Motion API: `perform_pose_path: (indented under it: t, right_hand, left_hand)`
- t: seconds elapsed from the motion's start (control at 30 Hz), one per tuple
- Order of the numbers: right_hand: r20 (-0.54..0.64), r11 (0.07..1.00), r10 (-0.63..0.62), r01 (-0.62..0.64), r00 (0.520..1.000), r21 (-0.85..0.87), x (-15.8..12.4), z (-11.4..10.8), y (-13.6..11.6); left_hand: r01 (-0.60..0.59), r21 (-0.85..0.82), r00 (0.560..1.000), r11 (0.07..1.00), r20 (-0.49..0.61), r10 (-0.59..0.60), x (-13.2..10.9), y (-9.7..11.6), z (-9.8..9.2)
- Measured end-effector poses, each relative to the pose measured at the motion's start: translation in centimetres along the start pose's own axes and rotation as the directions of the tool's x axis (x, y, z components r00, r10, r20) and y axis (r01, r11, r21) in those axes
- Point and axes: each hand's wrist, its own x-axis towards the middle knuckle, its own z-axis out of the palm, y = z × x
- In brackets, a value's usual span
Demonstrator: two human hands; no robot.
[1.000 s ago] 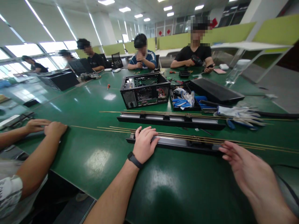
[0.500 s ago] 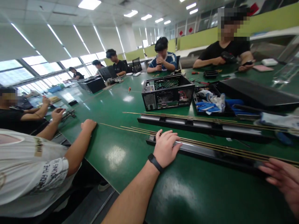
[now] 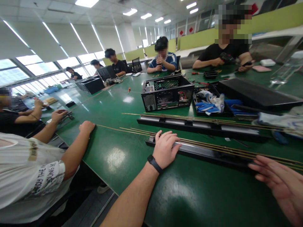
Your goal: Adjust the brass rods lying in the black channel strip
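Note:
My left hand (image 3: 165,149), with a black band at the wrist, rests palm down on the left end of a long black rail (image 3: 205,154) lying on the green table (image 3: 118,164); its fingers are spread. Several thin brass rods (image 3: 213,147) run along the top of that rail. My right hand (image 3: 280,183) is at the lower right, fingers stretched out, its tips touching the rail's right part. A second black rail (image 3: 201,126) with more brass rods lies just behind.
An open black computer case (image 3: 167,92) stands behind the rails, next to a black tray with blue and white gloves (image 3: 209,103) and a flat black panel (image 3: 258,94). A person's forearm (image 3: 75,148) lies on the table at my left. Other people sit around the table.
The view has swung left, bringing the seated people at the left into sight. My left hand stays on the rail's end and my right hand remains at the rail's right part.

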Motion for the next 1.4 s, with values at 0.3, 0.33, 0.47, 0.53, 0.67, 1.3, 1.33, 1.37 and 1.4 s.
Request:
perform_pose_path:
  t: [0.3, 0.33, 0.47, 0.53, 0.67, 1.3, 1.33, 1.37, 1.4]
  right_hand:
    - [0.063, 0.998, 0.024, -0.027, 0.998, 0.048, -2.9, 1.8, -3.1]
    - [0.062, 0.998, 0.023, -0.026, 0.998, 0.056, -2.8, 1.8, -3.0]
    - [0.069, 0.996, 0.013, -0.019, 0.998, 0.089, -2.5, 1.4, -2.6]
    - [0.044, 0.994, 0.016, -0.020, 0.999, 0.108, -2.0, 0.9, -2.8]
    - [-0.158, 0.987, 0.030, -0.005, 0.987, 0.158, -0.8, -0.3, -3.5]
    - [-0.129, 0.993, -0.001, 0.017, 0.992, 0.120, -1.2, -0.2, -3.9]
    - [-0.087, 0.994, 0.015, -0.005, 0.996, 0.106, -1.3, 0.0, -4.0]
    - [-0.061, 0.995, 0.026, -0.020, 0.998, 0.100, -1.4, 0.1, -4.0]
    - [-0.058, 0.994, 0.031, -0.025, 0.998, 0.106, -1.4, 0.2, -4.0]
  left_hand:
    - [-0.022, 0.010, 1.000, 1.000, 0.000, 0.022, -0.1, -0.2, 0.1]
    - [-0.027, 0.010, 1.000, 1.000, 0.000, 0.027, -0.1, -0.2, 0.1]
    - [-0.039, 0.014, 0.999, 0.999, -0.003, 0.039, -0.1, -0.3, 0.1]
    - [-0.041, 0.020, 0.999, 0.999, -0.002, 0.041, -0.1, -0.4, 0.1]
    - [-0.050, 0.021, 0.999, 0.999, 0.000, 0.050, -0.1, -0.5, 0.1]
    - [-0.072, 0.039, 0.997, 0.997, -0.012, 0.072, -0.1, -0.6, 0.2]
    - [-0.070, 0.041, 0.997, 0.997, -0.010, 0.071, -0.1, -0.7, 0.2]
    - [-0.069, 0.043, 0.998, 0.997, -0.009, 0.069, -0.1, -0.7, 0.2]
    - [-0.069, 0.043, 0.998, 0.997, -0.008, 0.069, -0.1, -0.7, 0.2]
